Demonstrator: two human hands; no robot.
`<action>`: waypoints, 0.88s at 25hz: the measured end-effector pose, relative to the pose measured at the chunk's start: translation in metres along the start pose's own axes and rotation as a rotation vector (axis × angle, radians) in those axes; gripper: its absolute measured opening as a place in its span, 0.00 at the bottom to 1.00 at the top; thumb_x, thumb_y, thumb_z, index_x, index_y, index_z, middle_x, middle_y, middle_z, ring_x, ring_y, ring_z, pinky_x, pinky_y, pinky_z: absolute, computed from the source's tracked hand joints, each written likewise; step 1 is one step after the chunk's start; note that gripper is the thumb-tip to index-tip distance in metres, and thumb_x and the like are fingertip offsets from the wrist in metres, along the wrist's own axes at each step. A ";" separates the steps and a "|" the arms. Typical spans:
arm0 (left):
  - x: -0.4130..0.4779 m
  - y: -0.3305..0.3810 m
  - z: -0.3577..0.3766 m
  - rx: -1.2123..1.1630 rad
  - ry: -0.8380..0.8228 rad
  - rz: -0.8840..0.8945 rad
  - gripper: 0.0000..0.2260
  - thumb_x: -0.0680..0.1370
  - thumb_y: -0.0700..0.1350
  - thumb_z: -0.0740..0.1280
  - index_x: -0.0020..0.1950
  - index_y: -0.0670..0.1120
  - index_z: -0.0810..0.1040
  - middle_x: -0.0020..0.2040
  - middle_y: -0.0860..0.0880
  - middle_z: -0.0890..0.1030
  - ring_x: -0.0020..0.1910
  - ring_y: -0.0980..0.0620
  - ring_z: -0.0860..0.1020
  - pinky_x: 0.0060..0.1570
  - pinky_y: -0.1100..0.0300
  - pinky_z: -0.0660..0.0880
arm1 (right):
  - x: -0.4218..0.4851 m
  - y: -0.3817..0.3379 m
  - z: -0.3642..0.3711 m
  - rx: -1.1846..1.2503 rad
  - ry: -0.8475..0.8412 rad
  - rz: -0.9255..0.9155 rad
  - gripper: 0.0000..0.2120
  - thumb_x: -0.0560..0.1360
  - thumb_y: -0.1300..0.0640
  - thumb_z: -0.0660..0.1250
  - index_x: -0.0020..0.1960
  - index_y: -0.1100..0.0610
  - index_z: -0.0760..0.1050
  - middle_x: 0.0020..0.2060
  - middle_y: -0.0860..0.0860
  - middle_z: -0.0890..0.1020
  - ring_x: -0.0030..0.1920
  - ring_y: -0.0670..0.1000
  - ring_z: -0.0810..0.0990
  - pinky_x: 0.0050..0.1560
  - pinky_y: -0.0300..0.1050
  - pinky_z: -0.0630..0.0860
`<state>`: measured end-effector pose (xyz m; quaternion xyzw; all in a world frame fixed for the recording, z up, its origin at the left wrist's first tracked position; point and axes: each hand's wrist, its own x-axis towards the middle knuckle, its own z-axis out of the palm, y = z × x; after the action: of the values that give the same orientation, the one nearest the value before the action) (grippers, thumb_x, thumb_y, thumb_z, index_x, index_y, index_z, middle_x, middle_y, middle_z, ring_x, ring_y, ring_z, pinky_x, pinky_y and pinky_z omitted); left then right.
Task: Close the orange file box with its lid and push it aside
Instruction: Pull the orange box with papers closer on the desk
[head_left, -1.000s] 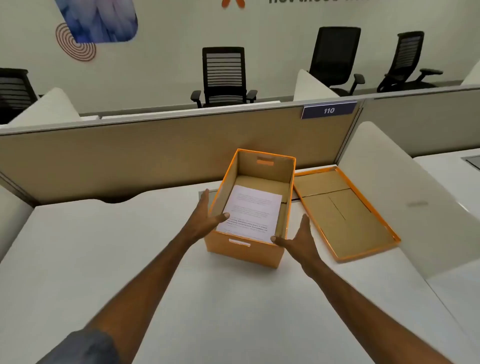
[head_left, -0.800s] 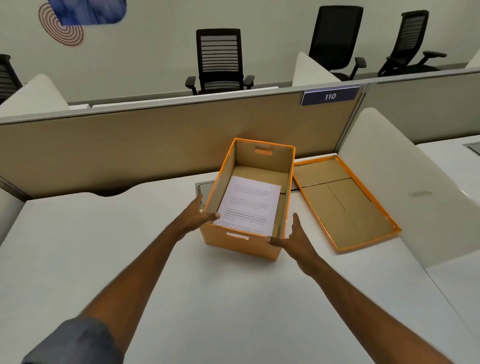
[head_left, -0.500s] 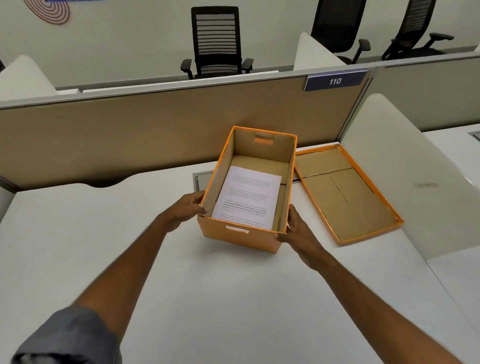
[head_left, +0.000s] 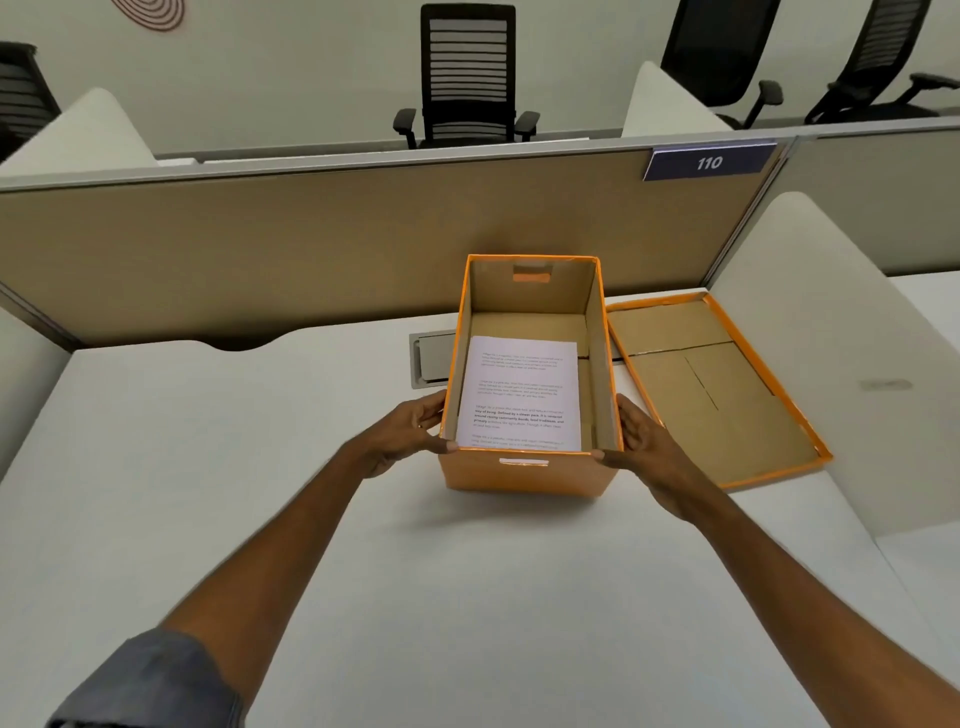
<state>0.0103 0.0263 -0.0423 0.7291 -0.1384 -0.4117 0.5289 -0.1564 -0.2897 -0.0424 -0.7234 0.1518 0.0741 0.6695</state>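
Plenty of bare white bench (head_left: 156, 467) lies to the left and near side of the work, so the later push has room that way; to the right a pale side divider (head_left: 831, 332) rises close behind the lid, and the tan partition (head_left: 260, 249) closes off the far edge. I would judge leftward the safer direction for sliding things aside.

On the bench, the orange file box (head_left: 524, 474) stands upright and open near the middle, toward the far side, its far wall close to the partition. A printed sheet (head_left: 519, 395) lies flat on its floor. Just right of it, touching or nearly so, the lid (head_left: 717, 395) lies upside down, its brown inside showing and its orange rim turned up.

Both hands are pressed flat against the box near its near corners: the left hand (head_left: 410, 431) on the left wall, the right hand (head_left: 641, 441) on the right wall, thumbs at the near rim. Whether the fingers curl under anything I cannot tell; it looks like a steadying clasp.

To do this step well, square the box and leave it clear of the lid's rim, then release one hand for the lid, flip it, and lower it evenly over all four walls. A grey inset plate (head_left: 428, 358) sits behind the box's left side and might catch a sliding corner.
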 end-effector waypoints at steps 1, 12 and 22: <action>-0.009 -0.001 0.003 -0.002 0.015 0.012 0.41 0.74 0.32 0.74 0.81 0.50 0.60 0.79 0.52 0.68 0.79 0.50 0.64 0.74 0.44 0.68 | -0.005 -0.004 0.002 -0.014 -0.011 -0.005 0.41 0.73 0.67 0.75 0.79 0.43 0.63 0.71 0.38 0.77 0.72 0.43 0.75 0.71 0.50 0.76; -0.173 -0.035 0.022 0.023 0.276 0.104 0.41 0.71 0.44 0.79 0.79 0.61 0.63 0.75 0.63 0.71 0.73 0.62 0.70 0.67 0.52 0.75 | -0.093 -0.012 0.068 -0.100 -0.095 -0.116 0.44 0.71 0.55 0.79 0.77 0.33 0.59 0.70 0.29 0.74 0.70 0.35 0.75 0.60 0.33 0.78; -0.247 -0.116 0.019 0.053 0.333 -0.017 0.41 0.68 0.45 0.81 0.74 0.68 0.65 0.65 0.75 0.75 0.65 0.75 0.72 0.55 0.72 0.77 | -0.113 0.029 0.140 -0.205 -0.223 -0.091 0.43 0.73 0.53 0.77 0.76 0.28 0.58 0.73 0.32 0.72 0.73 0.40 0.73 0.73 0.52 0.73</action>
<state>-0.1853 0.2179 -0.0344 0.8021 -0.0536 -0.2859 0.5216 -0.2588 -0.1389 -0.0477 -0.7813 0.0353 0.1385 0.6076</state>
